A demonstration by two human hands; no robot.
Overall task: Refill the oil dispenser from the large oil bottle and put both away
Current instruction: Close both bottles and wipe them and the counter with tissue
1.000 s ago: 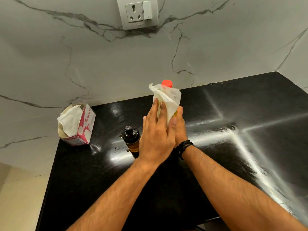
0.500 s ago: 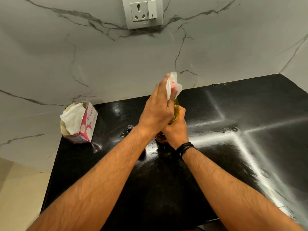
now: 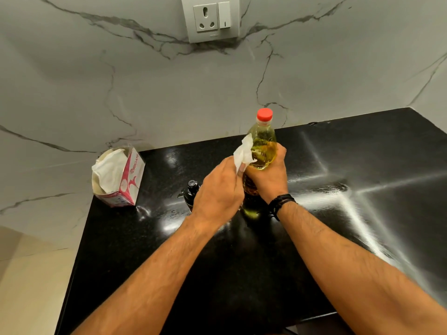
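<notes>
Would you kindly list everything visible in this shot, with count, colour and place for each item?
large oil bottle: one, clear with yellow oil and a red cap, upright on the counter at centre, held by the right hand.
tissue: one, white, crumpled against the bottle's left side, pinched by the left hand.
oil dispenser: one, dark with a black top, on the counter left of the bottle, partly hidden by the left hand.
tissue box: one, pink and white, open, back left of the counter by the wall.
counter: one, glossy black.
wall socket: one, white, top centre of the marbled wall.
wristband: one, black, right wrist.
left hand: one, centre.
right hand: one, grip around the bottle.
</notes>
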